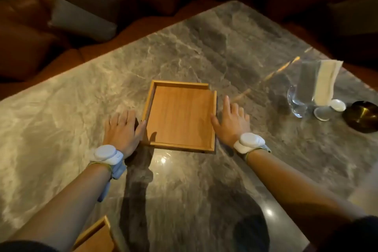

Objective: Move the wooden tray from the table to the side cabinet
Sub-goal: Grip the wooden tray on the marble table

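A square wooden tray [180,115] with low rims lies empty in the middle of the grey marble table [184,51]. My left hand [122,129] rests flat on the table at the tray's left rim, fingers spread, thumb against the rim. My right hand [231,121] lies open at the right rim, its thumb reaching over the rim onto the tray's inside. Neither hand holds the tray. Both wrists wear white bands. No side cabinet is in view.
At the right stand a clear glass holder with folded napkins [315,86], a small white dish [337,105] and a dark brass ashtray [362,116]. Another wooden piece [96,237] pokes in at the near left edge. Brown sofas with cushions [81,20] line the far side.
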The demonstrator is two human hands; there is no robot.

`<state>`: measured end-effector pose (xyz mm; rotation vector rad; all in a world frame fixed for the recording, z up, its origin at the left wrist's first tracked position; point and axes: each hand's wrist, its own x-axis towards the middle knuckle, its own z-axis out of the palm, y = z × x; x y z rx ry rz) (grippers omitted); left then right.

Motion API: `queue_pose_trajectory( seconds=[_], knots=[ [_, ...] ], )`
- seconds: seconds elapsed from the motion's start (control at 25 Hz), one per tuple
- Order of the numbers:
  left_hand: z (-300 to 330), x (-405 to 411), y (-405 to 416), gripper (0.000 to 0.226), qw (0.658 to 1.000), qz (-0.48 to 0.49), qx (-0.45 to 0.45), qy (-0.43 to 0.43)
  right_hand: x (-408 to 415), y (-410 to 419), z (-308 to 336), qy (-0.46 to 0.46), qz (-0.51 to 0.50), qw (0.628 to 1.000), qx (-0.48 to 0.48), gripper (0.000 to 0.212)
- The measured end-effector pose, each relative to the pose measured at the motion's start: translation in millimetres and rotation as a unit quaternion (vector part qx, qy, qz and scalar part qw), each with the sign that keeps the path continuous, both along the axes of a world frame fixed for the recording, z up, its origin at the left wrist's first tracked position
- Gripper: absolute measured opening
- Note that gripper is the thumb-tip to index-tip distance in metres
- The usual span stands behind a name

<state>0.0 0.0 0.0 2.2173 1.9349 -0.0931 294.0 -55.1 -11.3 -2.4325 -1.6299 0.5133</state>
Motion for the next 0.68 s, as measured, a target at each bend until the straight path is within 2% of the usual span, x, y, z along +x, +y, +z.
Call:
queue_pose_trajectory(
  seconds=[0.08, 0.32, 0.52, 0.68],
  knots=[
    [-15, 3, 4, 0.055, 1.0, -0.012, -0.023, 0.005, -2, 1, -13, -0.006, 0.008, 1.0, -0.026, 0.07],
    [-38, 9, -5, 0.025, 0.999, -0.013, 0.034, -0.033, -12, -8, -29, 0.01, 0.061, 0.998, -0.034, 0.037],
    [-23, -8, -39, 0.03, 0.997, -0.002, 0.053, -0.059, -26, -19, -13, 0.033, 0.093, 0.994, -0.052, 0.029],
    [6, -33, -84, 0.03, 0.993, 0.019, 0.091, -0.072, -43, -36, 10, 0.032, 0.134, 0.99, -0.015, 0.028]
  ],
)
